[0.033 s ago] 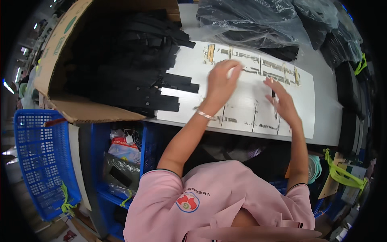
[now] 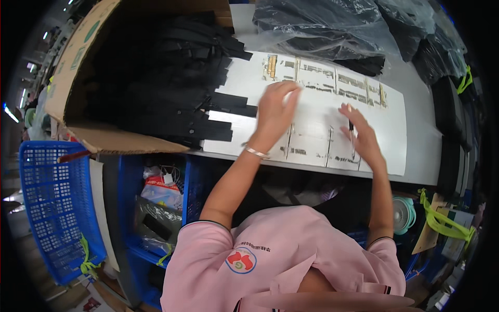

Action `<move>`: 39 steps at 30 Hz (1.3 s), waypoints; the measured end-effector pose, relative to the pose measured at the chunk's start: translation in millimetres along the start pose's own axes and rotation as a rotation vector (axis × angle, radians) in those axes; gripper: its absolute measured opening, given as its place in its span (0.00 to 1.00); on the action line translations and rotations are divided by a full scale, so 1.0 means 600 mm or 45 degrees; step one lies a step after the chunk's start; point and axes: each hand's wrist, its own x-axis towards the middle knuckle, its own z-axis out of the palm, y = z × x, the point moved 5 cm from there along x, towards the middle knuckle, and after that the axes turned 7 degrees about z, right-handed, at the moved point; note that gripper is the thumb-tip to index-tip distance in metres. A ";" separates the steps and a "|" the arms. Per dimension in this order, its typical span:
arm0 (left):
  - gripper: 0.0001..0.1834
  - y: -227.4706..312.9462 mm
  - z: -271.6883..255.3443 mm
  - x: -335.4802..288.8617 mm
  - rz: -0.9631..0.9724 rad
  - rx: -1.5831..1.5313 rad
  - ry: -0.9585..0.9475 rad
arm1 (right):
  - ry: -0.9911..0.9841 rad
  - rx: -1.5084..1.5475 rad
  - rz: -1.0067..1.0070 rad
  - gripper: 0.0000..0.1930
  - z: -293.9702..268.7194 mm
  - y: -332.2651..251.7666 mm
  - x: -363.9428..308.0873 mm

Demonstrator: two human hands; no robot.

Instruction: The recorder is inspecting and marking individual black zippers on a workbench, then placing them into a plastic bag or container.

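My left hand [image 2: 276,110] is above the left half of a white board [image 2: 312,114], its fingers curled toward the thumb. What it holds, if anything, is hidden. A light band circles that wrist. My right hand [image 2: 364,136] is over the right half of the board and holds a slim pen [image 2: 352,134] with a dark upper part between its fingers. Dark markings and thin lines run along the board's far and near edges. Flat black strips [image 2: 208,124] stick out of a cardboard box [image 2: 75,67] and lie over the board's left end.
Clear plastic bags [image 2: 322,31] with dark contents lie along the far side of the grey table [image 2: 423,151]. At left hangs a blue plastic basket [image 2: 54,208]. Below the table a blue crate [image 2: 192,192] holds packets, and a turquoise fan [image 2: 403,214] stands at right.
My left hand has moved a little to the left, and its thumb and fingers have come closer together. My right hand has barely shifted, with the pen still in it.
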 end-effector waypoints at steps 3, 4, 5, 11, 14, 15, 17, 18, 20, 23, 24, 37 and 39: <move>0.12 -0.047 -0.077 -0.091 0.071 0.412 -0.100 | 0.099 -0.038 0.066 0.27 0.029 -0.043 -0.085; 0.14 -0.058 -0.091 -0.109 0.056 0.492 -0.127 | 0.126 -0.044 0.089 0.28 0.042 -0.046 -0.108; 0.15 -0.067 -0.100 -0.125 0.043 0.569 -0.154 | 0.134 -0.041 0.105 0.28 0.053 -0.051 -0.130; 0.19 -0.087 -0.081 -0.157 0.194 0.837 -0.327 | 0.262 0.149 0.246 0.27 0.057 -0.070 -0.211; 0.16 -0.084 -0.064 -0.143 0.261 0.784 -0.324 | 0.327 0.126 0.237 0.26 0.041 -0.076 -0.225; 0.15 -0.094 -0.068 -0.134 0.242 0.733 -0.266 | 0.349 0.126 0.209 0.26 0.036 -0.078 -0.230; 0.10 -0.091 -0.072 -0.119 0.257 0.702 -0.191 | 0.399 0.122 0.213 0.26 0.032 -0.077 -0.243; 0.10 -0.092 -0.068 -0.113 0.283 0.725 -0.192 | 0.403 0.140 0.232 0.26 0.033 -0.073 -0.252; 0.09 -0.084 -0.063 -0.103 0.320 0.750 -0.200 | 0.429 0.152 0.224 0.25 0.034 -0.071 -0.268; 0.08 -0.043 -0.046 -0.090 0.547 0.844 -0.081 | 0.444 0.138 0.249 0.25 0.037 -0.060 -0.297; 0.10 -0.035 -0.034 -0.083 0.519 0.771 -0.141 | 0.466 0.159 0.264 0.25 0.037 -0.055 -0.303; 0.11 0.107 0.237 -0.150 0.511 -0.041 -0.430 | 0.549 -0.144 0.227 0.33 0.109 -0.036 -0.226; 0.13 0.106 0.227 -0.168 0.460 -0.010 -0.476 | 0.514 -0.240 0.216 0.34 0.115 -0.027 -0.225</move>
